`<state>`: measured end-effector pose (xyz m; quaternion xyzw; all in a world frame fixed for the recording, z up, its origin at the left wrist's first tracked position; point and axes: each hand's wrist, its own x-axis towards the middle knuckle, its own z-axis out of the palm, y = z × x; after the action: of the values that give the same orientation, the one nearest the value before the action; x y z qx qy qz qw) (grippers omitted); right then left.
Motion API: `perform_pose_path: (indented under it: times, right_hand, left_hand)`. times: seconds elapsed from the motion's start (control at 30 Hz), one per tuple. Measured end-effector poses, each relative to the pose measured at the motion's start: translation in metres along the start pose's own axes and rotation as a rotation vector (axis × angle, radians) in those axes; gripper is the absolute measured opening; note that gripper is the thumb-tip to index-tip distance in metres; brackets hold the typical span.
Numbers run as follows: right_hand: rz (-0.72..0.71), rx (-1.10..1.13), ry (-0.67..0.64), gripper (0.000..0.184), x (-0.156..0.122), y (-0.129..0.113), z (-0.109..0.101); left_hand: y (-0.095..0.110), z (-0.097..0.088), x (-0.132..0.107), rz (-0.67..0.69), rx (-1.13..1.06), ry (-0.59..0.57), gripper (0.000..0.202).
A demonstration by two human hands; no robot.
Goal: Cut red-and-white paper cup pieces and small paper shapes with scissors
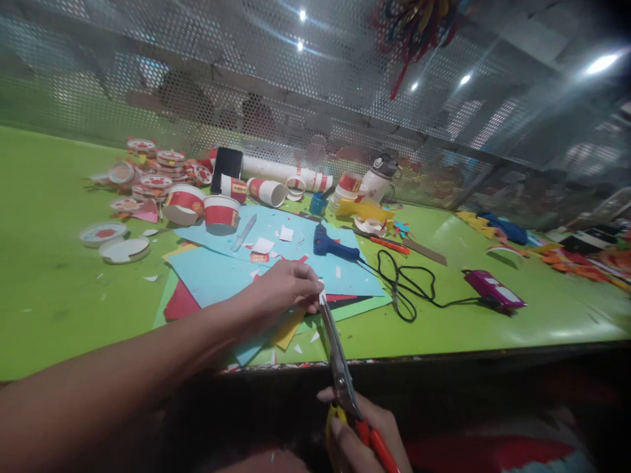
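Over the front edge of the paper stack, my left hand (290, 288) pinches a small white paper piece (322, 289). My right hand (367, 433), low in the view, grips a pair of scissors (339, 358) with red and yellow handles. The blades point up and away, their tips at the white piece by my left fingertips. Beneath my left hand lie light blue paper sheets (207, 279) with scraps on them. A dark blue glue gun (335, 244) rests on the sheets just beyond, and a pen (244, 232) lies farther left.
Red and white paper cups (221, 213) stand behind the sheets, near a phone (227, 169). Stacked paper discs (156, 180) crowd the left. A black cord (409, 282) runs right to a purple box (494, 289). A utility knife (389, 245) and a bottle (378, 177) are farther back.
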<state>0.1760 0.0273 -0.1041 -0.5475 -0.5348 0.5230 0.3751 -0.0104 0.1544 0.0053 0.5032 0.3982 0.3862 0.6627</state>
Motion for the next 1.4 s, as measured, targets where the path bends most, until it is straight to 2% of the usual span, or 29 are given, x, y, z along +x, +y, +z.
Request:
perform_pose_path:
  times: [0.4, 0.53, 0.87, 1.13, 1.4]
  right_hand:
    - [-0.027, -0.111, 0.04, 0.039, -0.003, -0.009, 0.002]
    - [-0.098, -0.158, 0.067, 0.032, -0.003, -0.017, 0.002]
    - [-0.031, -0.112, 0.056, 0.033, -0.003, -0.015, 0.002]
    - [0.086, 0.089, -0.001, 0.045, -0.004, -0.005, 0.004]
    - [0.043, 0.106, -0.003, 0.045, -0.006, -0.013, 0.004]
  left_hand:
    - [-0.003, -0.001, 0.002, 0.013, -0.029, -0.002, 0.018]
    - [-0.002, -0.001, 0.002, 0.021, -0.019, 0.004, 0.019]
    - [0.002, 0.003, -0.001, -0.005, -0.016, 0.036, 0.018]
    - [-0.001, 0.001, 0.002, -0.011, -0.048, 0.029, 0.017]
    - [0.003, 0.003, 0.0, -0.008, -0.033, 0.047, 0.02]
